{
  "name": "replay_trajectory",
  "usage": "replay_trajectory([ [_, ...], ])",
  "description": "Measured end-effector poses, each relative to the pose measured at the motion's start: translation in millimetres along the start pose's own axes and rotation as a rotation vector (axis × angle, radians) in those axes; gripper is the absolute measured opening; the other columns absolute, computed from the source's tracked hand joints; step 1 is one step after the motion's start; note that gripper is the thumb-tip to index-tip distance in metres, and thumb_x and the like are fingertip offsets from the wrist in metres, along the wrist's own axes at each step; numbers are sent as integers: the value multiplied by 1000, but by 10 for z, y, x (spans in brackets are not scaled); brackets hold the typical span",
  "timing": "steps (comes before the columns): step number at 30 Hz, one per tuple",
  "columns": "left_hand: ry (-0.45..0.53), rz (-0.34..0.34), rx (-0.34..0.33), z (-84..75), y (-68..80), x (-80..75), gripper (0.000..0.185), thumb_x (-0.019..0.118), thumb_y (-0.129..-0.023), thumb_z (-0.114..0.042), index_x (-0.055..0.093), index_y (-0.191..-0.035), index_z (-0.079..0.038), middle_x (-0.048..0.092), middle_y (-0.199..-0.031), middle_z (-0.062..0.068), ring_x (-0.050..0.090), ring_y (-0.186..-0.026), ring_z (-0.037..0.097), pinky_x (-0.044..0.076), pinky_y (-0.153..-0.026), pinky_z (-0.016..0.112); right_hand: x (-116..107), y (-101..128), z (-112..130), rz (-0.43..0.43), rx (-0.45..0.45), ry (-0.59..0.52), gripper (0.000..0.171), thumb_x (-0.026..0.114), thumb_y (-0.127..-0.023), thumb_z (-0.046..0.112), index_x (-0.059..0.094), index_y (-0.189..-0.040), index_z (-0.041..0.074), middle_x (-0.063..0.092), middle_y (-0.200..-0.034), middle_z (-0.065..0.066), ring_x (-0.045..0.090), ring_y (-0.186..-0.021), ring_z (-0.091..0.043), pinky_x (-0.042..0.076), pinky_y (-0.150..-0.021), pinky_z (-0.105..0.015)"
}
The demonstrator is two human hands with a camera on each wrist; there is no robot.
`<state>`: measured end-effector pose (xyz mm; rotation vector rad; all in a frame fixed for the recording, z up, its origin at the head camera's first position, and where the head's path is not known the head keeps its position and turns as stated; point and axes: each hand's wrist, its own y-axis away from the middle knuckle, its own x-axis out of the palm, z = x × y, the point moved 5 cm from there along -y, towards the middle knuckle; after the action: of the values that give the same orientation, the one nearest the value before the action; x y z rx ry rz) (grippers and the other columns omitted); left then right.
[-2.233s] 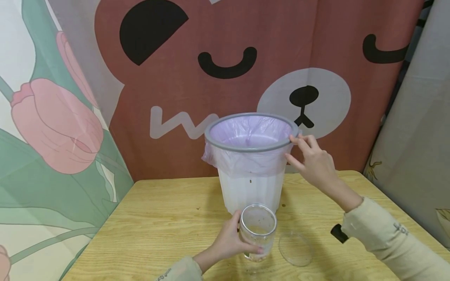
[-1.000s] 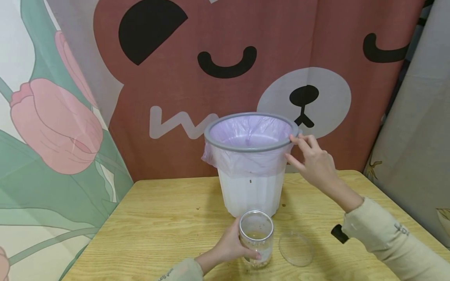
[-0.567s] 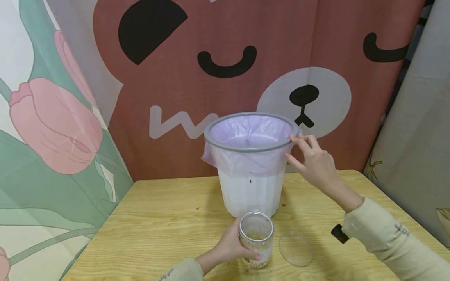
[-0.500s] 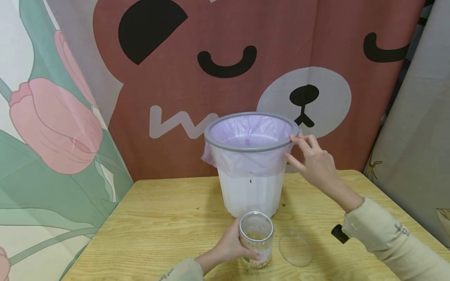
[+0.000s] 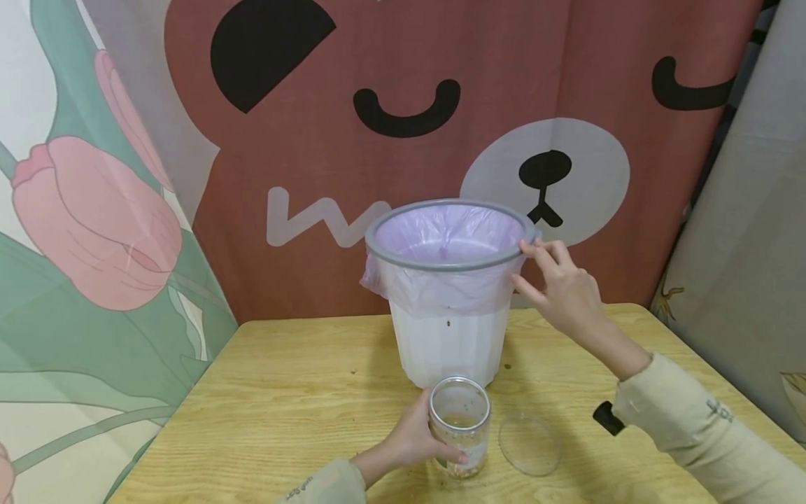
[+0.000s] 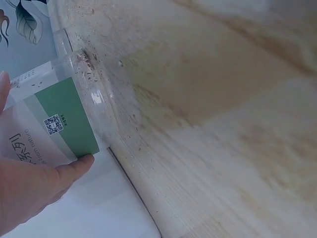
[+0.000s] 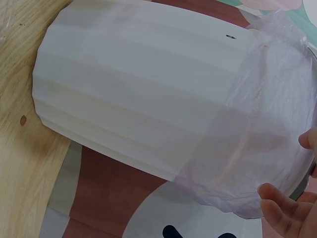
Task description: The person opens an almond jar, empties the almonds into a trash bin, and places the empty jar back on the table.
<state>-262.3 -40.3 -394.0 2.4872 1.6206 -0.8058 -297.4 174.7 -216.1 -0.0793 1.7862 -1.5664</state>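
Note:
A white ribbed bin (image 5: 450,343) with a grey rim ring (image 5: 403,259) and a purple liner bag (image 5: 441,234) stands upright at the back of the wooden table (image 5: 283,399). My right hand (image 5: 560,290) pinches the ring at its right side, with the lower fingers against the bag's overhang (image 7: 267,139); its fingertips (image 7: 285,213) and the bin wall (image 7: 138,104) show in the right wrist view. My left hand (image 5: 409,437) grips a clear open jar (image 5: 460,427) standing in front of the bin. The jar's green label (image 6: 67,119) sits above my left thumb (image 6: 69,171).
A clear round lid (image 5: 529,444) lies flat on the table just right of the jar. Printed fabric backdrops hang behind and to both sides of the table. Crumbs and specks dot the wood (image 6: 129,129) around the jar.
The jar has come down a little in my left hand and stands on the table. My right hand and the bin have stayed in place.

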Motion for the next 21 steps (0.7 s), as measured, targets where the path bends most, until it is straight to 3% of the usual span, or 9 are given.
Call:
replay_trajectory([
  [21,50,24,24,22,6,-1,94,86,-52,-11,36,-131,-13,51,-120,4,46,-110,25,34,-94,41,-1,1,6,0,-3,3,53,74,-71,15,55,-119,6,50,-95,-16,12,-39,3,21,-32,-21],
])
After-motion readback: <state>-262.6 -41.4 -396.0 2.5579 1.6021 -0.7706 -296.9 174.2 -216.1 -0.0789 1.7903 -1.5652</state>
